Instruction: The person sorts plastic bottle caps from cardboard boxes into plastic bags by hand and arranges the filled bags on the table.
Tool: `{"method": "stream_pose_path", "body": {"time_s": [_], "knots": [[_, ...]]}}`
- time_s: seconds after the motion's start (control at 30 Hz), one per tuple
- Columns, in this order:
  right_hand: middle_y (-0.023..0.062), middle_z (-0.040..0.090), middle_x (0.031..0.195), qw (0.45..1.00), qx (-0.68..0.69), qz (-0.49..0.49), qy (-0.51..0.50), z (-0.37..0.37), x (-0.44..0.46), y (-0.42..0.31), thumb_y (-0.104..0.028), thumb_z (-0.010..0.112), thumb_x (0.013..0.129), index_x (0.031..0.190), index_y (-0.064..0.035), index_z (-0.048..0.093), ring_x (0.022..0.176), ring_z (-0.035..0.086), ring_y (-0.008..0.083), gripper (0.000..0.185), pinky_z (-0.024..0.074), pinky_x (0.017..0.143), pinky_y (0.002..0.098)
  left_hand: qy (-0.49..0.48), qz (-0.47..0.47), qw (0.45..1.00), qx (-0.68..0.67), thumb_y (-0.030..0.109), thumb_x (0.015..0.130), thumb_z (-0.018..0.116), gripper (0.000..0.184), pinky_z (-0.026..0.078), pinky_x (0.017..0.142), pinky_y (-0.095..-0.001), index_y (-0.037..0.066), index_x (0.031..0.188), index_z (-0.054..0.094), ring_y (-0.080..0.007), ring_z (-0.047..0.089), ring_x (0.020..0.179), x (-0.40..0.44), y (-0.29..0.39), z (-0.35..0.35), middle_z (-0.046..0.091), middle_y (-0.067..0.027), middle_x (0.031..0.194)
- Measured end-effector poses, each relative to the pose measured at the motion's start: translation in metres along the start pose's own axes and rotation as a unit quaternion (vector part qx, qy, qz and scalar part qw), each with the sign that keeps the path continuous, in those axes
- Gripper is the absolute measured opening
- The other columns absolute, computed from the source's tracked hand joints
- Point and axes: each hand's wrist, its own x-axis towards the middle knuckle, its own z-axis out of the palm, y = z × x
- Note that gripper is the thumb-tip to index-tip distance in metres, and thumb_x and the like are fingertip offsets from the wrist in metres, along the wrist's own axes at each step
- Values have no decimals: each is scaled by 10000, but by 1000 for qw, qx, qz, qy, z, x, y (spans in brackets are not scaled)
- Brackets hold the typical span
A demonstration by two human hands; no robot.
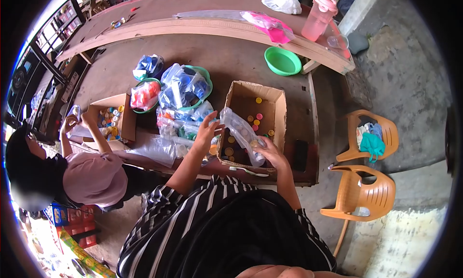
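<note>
Plastic bag (pixel 236 125), one, clear: slanting over the large cardboard box (pixel 280 115), caps gathered in its lower end. Right hand (pixel 271 154): grasping the bag's lower end, fingers curled round it. Left hand (pixel 209 129): fingers spread, beside the bag's upper end; whether it touches the plastic cannot be told. Caps (pixel 259 100), yellow, pink and orange: loose inside the large box. Filled bags (pixel 185 87), several: left of that box, some in a green basin (pixel 210 81). Small cardboard box (pixel 128 121), with mixed caps: farther left, beside a co-worker (pixel 94 176) whose hands are raised at another clear bag (pixel 73 115).
</note>
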Motion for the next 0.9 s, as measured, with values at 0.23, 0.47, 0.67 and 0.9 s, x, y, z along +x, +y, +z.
{"method": "stream_pose_path", "body": {"time_s": [0.23,0.47,0.67,0.9], "knots": [[190,541,1325,988,-138,46,47,-6,-47,-70,-212,730,849,1444,-24,364,1104,609,246,724,475,932,342,-3,-28,1000,2,153,962,555,453,524,801,-326,22,1380,436,-188,654,977,-23,-15,-30,467,-126,1406],[158,619,1204,961,-246,51,114,-2,-74,-97,-185,703,859,1397,-37,445,1077,600,205,615,467,935,333,-61,-70,995,23,172,981,546,370,524,798,-303,48,1328,510,-180,646,962,-41,-15,-45,588,-80,1218],[138,621,1200,978,-153,39,136,16,-85,-108,-189,688,865,1388,-34,458,1045,600,185,592,464,927,316,-152,-134,977,64,205,988,543,350,523,822,-306,46,1300,536,-165,628,976,-42,0,-42,602,-87,1189],[126,601,1244,976,-91,-55,188,63,-105,-139,-93,632,885,1409,-49,441,1107,564,168,559,459,935,313,-217,-202,954,44,338,981,563,549,532,872,-387,105,1436,361,-249,612,1089,-26,-6,-25,496,-136,1359]]}}
